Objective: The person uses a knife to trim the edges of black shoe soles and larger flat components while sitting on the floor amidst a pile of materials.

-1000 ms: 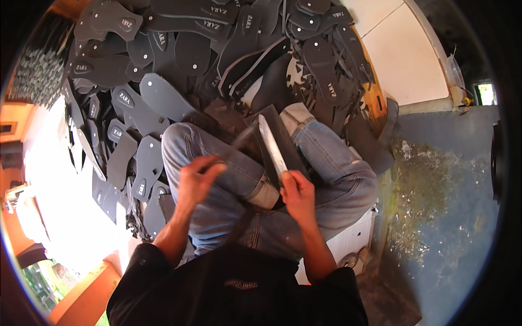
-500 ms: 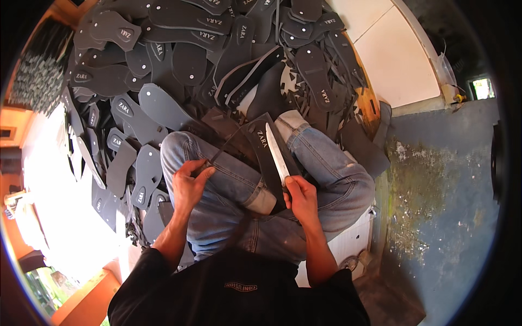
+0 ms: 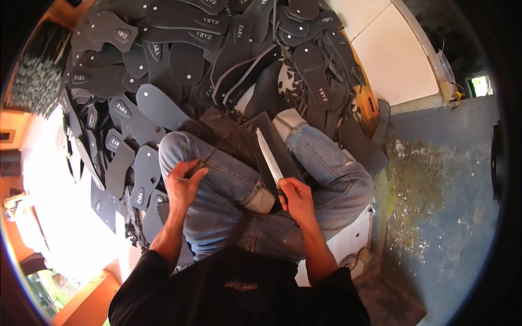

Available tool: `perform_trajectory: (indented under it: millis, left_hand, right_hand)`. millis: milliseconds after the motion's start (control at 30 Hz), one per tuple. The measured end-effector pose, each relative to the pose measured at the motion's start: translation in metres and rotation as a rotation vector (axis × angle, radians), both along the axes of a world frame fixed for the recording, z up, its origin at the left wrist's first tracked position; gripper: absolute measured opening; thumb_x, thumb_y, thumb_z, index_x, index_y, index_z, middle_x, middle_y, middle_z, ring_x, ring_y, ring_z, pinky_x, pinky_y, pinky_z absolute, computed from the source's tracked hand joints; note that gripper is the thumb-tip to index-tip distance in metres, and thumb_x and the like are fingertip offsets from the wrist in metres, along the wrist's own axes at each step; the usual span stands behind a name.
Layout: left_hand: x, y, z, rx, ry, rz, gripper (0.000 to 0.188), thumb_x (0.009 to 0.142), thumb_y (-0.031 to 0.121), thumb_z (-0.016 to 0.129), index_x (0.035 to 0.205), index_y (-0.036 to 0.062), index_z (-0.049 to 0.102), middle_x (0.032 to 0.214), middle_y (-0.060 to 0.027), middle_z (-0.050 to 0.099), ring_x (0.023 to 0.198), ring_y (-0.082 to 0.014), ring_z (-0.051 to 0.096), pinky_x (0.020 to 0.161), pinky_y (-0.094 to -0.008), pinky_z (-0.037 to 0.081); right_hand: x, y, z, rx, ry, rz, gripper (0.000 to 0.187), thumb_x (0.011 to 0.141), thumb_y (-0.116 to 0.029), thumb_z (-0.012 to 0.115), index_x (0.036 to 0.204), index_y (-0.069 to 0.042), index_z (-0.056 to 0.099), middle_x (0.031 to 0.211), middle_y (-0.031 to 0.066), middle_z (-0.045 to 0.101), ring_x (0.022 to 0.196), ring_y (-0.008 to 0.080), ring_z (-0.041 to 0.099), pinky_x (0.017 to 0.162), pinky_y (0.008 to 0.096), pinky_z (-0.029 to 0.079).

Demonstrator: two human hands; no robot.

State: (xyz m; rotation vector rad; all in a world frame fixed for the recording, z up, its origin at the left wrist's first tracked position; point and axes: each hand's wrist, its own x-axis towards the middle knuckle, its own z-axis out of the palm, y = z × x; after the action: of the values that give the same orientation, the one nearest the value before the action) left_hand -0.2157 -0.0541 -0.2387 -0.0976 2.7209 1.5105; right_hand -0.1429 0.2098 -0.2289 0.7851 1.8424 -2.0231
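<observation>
My right hand (image 3: pixel 297 198) is closed around the handle of a knife (image 3: pixel 269 157). Its long pale blade points away from me, over a dark foam piece (image 3: pixel 255 134) lying between my shins. My left hand (image 3: pixel 185 182) is held above my left knee with thumb and fingers pinched together. A thin dark strip (image 3: pixel 205 159) shows at these fingertips, blurred against my jeans, and its far end is hard to make out. Just beyond my knees lie many dark sandal soles (image 3: pixel 163 106), some with printed heels.
Small dark offcuts (image 3: pixel 337 117) are scattered around my right foot, partly over a wooden board (image 3: pixel 365 106). On the far left stands a stack of dark cut pieces (image 3: pixel 41 68). A worn blue-grey wall or floor surface (image 3: pixel 451 179) extends along the right.
The knife and my right hand have shifted slightly left, with the blade now over the foam piece's printed area. The strip at my left fingertips no longer shows stretching toward the foam piece.
</observation>
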Motion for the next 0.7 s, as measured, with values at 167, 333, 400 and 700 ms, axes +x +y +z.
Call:
perform_trajectory:
  millis: [167, 333, 400, 700]
  left_hand:
    - [0.007, 0.037, 0.03, 0.566, -0.731, -0.246, 0.032, 0.082, 0.023, 0.07, 0.101, -0.002, 0.066, 0.071, -0.007, 0.064, 0.054, -0.0104, 0.058, 0.048, -0.0222, 0.045]
    - [0.007, 0.023, 0.018, 0.385, -0.295, -0.112, 0.029, 0.077, 0.014, 0.072, 0.099, -0.0032, 0.067, 0.071, -0.0072, 0.063, 0.061, -0.0122, 0.059, 0.054, -0.0221, 0.044]
    - [0.006, 0.046, 0.02, 0.144, 0.034, -0.26, 0.029, 0.075, 0.011, 0.074, 0.099, -0.0028, 0.067, 0.074, -0.0067, 0.063, 0.068, -0.013, 0.059, 0.06, -0.0227, 0.044]
    - [0.0, 0.018, 0.023, 0.608, -0.631, -0.17, 0.027, 0.084, 0.019, 0.066, 0.098, -0.0038, 0.066, 0.071, -0.0082, 0.063, 0.056, -0.0128, 0.059, 0.053, -0.023, 0.047]
  right_hand:
    - [-0.013, -0.037, 0.015, 0.864, 0.738, 0.054, 0.013, 0.087, -0.017, 0.057, 0.084, -0.006, 0.062, 0.065, 0.0138, 0.06, 0.058, 0.0323, 0.06, 0.05, 0.0374, 0.045]
    - [-0.002, -0.027, -0.016, 0.633, 0.297, 0.05, 0.019, 0.09, -0.019, 0.055, 0.084, -0.002, 0.062, 0.057, 0.0071, 0.056, 0.043, 0.0173, 0.049, 0.044, 0.0307, 0.038]
    - [-0.014, -0.043, -0.006, 0.197, 0.24, 0.021, 0.021, 0.092, -0.02, 0.055, 0.085, -0.002, 0.062, 0.055, 0.0022, 0.053, 0.043, 0.0081, 0.045, 0.041, 0.0254, 0.035]
    - [-0.008, -0.037, 0.011, 0.892, 0.738, 0.06, 0.016, 0.089, -0.016, 0.055, 0.086, -0.002, 0.062, 0.063, 0.0147, 0.058, 0.053, 0.0363, 0.053, 0.052, 0.039, 0.044]
